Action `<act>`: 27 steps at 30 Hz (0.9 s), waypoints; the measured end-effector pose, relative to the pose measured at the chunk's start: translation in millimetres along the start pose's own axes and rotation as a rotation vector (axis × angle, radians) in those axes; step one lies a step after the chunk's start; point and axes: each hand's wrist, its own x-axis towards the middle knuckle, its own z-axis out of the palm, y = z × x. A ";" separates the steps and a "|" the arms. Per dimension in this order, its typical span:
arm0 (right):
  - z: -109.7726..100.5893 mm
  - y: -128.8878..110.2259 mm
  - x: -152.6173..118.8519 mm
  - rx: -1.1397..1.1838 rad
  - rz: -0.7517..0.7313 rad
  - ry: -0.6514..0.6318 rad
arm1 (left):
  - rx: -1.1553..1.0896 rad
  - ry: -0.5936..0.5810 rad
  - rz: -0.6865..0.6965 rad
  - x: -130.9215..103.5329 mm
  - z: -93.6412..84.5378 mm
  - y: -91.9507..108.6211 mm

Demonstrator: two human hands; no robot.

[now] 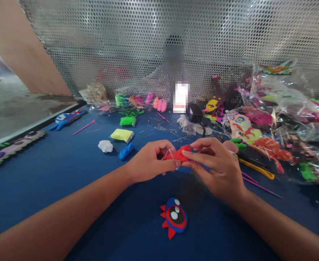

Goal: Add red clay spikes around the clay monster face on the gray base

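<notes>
At centre, your left hand (148, 159) and right hand (220, 163) both pinch the partly wrapped red clay (179, 155), seemingly not yet shaped; at six o'clock, the eye figure (176, 216) looks largely formed.

The clay (185, 153) is red, the counter (66, 174) dark blue, the near one-eyed figure (176, 216) blue, red, black and white.

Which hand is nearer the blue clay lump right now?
Left. The left hand is just to the right of the blue clay lump; the right hand is farther right, beyond the red clay both hands hold.
</notes>
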 end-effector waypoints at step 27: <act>4.9 -9.4 -1.9 0.163 0.252 -0.085 | -0.111 0.144 -0.036 -4.2 14.9 3.5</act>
